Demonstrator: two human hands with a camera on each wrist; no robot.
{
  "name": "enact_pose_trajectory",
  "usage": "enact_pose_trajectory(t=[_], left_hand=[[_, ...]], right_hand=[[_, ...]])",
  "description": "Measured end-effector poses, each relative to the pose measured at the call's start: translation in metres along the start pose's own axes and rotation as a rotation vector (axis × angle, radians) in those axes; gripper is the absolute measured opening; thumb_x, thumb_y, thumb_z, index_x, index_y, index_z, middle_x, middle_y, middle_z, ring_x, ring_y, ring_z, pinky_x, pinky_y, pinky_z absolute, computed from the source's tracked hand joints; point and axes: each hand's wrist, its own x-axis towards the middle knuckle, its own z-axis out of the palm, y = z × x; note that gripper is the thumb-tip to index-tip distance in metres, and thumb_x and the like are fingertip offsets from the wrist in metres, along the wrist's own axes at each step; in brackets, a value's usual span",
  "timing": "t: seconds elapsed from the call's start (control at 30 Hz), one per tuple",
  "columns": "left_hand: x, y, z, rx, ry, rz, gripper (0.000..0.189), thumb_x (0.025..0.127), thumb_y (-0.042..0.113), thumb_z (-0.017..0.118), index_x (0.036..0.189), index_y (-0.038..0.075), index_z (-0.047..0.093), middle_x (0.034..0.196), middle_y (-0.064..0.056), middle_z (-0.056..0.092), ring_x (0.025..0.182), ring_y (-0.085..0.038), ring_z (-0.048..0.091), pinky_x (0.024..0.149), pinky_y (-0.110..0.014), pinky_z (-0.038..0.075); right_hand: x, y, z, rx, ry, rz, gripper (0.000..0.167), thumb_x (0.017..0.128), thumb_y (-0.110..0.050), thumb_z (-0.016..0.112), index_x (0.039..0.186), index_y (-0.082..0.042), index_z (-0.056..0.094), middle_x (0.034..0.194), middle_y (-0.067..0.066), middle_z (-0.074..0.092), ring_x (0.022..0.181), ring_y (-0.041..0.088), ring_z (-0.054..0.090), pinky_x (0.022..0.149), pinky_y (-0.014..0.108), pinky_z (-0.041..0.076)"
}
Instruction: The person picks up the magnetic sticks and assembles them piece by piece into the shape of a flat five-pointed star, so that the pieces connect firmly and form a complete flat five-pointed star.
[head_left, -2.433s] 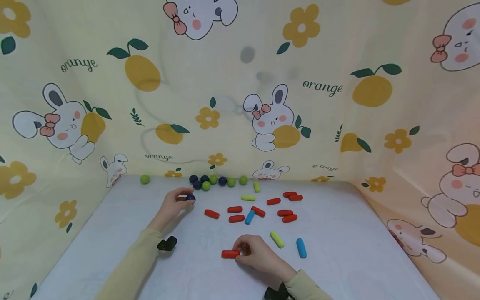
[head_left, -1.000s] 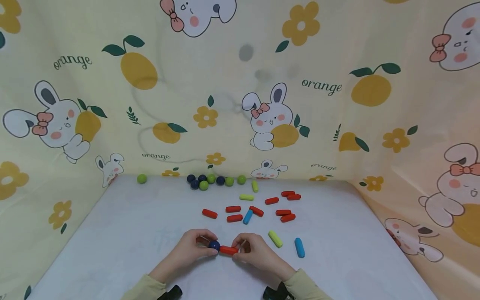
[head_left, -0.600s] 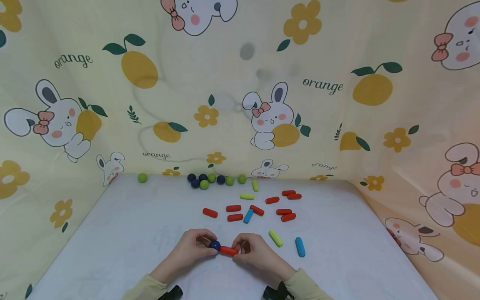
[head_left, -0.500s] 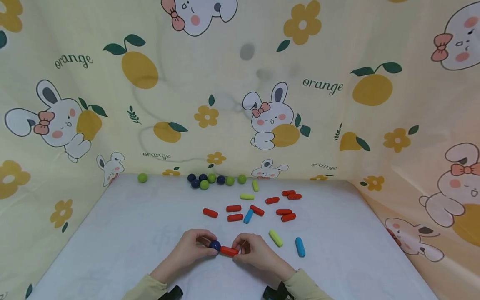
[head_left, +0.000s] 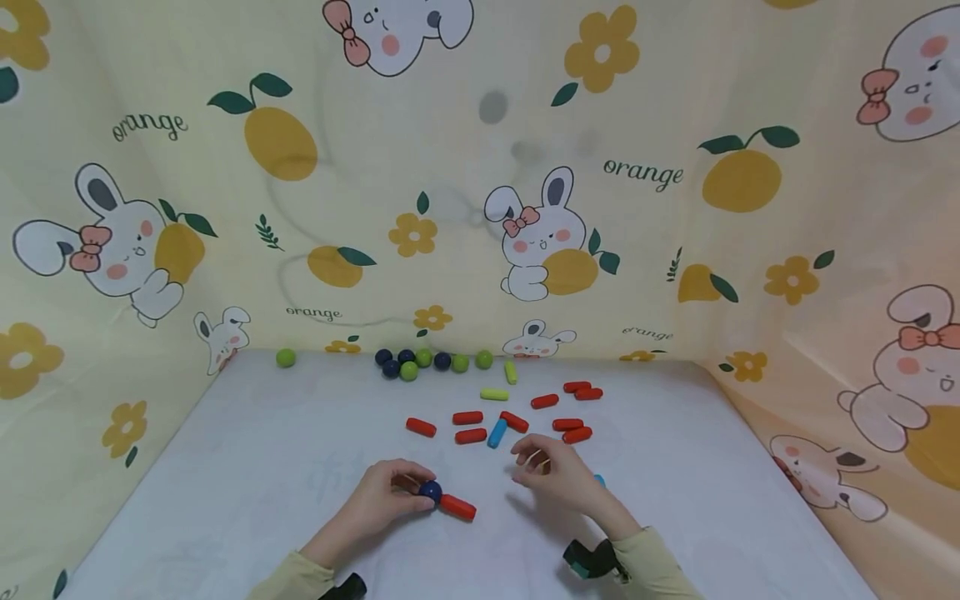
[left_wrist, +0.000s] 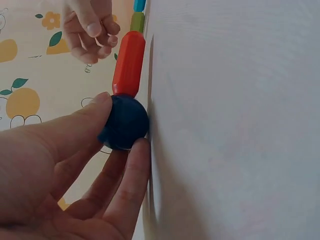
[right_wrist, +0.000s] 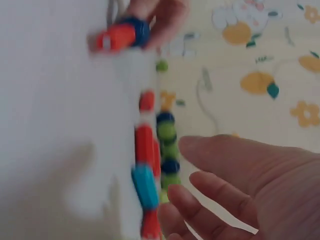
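Dark blue ball (head_left: 430,492), touching a red rod (head_left: 458,507) toward the near side of the white table (head_left: 225,467), is pinched in my left grip (head_left: 386,497); my right grip (head_left: 561,477) hangs released. I note rabbit-printed cloth (head_left: 450,125) behind.

The right hand (right_wrist: 260,180) was held with its fingers loosely bent near a light blue stick (right_wrist: 145,187), which was flanked by red sticks (right_wrist: 143,145). Beside these, green balls (right_wrist: 166,132) and dark blue balls (right_wrist: 170,166) were lined up. Above, blurred, a navy ball (right_wrist: 143,31) was held by the left hand (right_wrist: 169,19), its side touched by one red piece (right_wrist: 117,38).
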Motion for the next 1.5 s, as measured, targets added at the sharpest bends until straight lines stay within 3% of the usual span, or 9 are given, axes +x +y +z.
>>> enact_pose_trajectory(t=[0.1,0.23,0.63,0.83,1.07,1.5], left_hand=[[-0.001,0.001,0.001,-0.004,-0.002,-0.001,0.033,0.079,0.014,0.079,0.110,0.008,0.069,0.104,-0.001,0.066,0.089,-0.019,0.059,0.078,-0.032,0.052],[-0.002,0.001,0.000,0.012,0.000,0.004,0.032,0.080,0.013,0.078,0.110,0.008,0.069,0.104,-0.001,0.066,0.089,-0.019,0.060,0.078,-0.031,0.052],[-0.003,0.004,0.000,0.015,0.013,-0.021,0.031,0.080,0.012,0.077,0.110,0.007,0.068,0.104,-0.002,0.066,0.089,-0.019,0.060,0.079,-0.033,0.053],[-0.002,0.002,0.000,0.001,0.007,-0.016,0.030,0.081,0.011,0.077,0.110,0.008,0.069,0.104,-0.001,0.066,0.089,-0.018,0.061,0.081,-0.035,0.053],[-0.002,-0.001,-0.001,0.008,0.007,-0.031,0.030,0.081,0.012,0.077,0.110,0.008,0.069,0.104,-0.001,0.066,0.089,-0.017,0.061,0.080,-0.034,0.053],[-0.004,-0.003,-0.003,-0.036,0.005,-0.035,0.029,0.081,0.008,0.076,0.109,0.006,0.067,0.104,-0.003,0.066,0.091,-0.019,0.063,0.082,-0.036,0.053]], right_hand=[[-0.007,0.008,-0.015,-0.058,0.064,0.032,0.032,0.082,-0.012,0.076,0.110,-0.004,0.063,0.096,0.007,0.063,0.086,0.021,0.058,0.074,0.033,0.053],[-0.016,0.017,-0.028,-0.128,0.084,0.101,0.034,0.079,-0.009,0.078,0.109,-0.005,0.063,0.096,0.005,0.062,0.088,0.021,0.057,0.072,0.031,0.051],[-0.013,0.034,-0.029,-0.193,-0.048,0.164,0.039,0.075,-0.012,0.082,0.109,-0.012,0.063,0.091,-0.003,0.060,0.082,0.017,0.055,0.070,0.029,0.052],[-0.004,0.033,-0.027,-0.233,-0.078,0.094,0.033,0.079,0.000,0.074,0.107,-0.013,0.065,0.093,-0.005,0.060,0.083,0.017,0.054,0.072,0.031,0.051],[0.013,0.019,-0.019,-0.218,-0.151,-0.012,0.028,0.083,0.000,0.070,0.105,-0.016,0.067,0.096,-0.008,0.061,0.088,0.016,0.055,0.076,0.032,0.051],[0.044,-0.015,0.031,-0.111,-0.265,-0.144,0.033,0.086,0.005,0.065,0.108,-0.019,0.069,0.101,-0.013,0.063,0.091,0.008,0.056,0.082,0.027,0.050]])
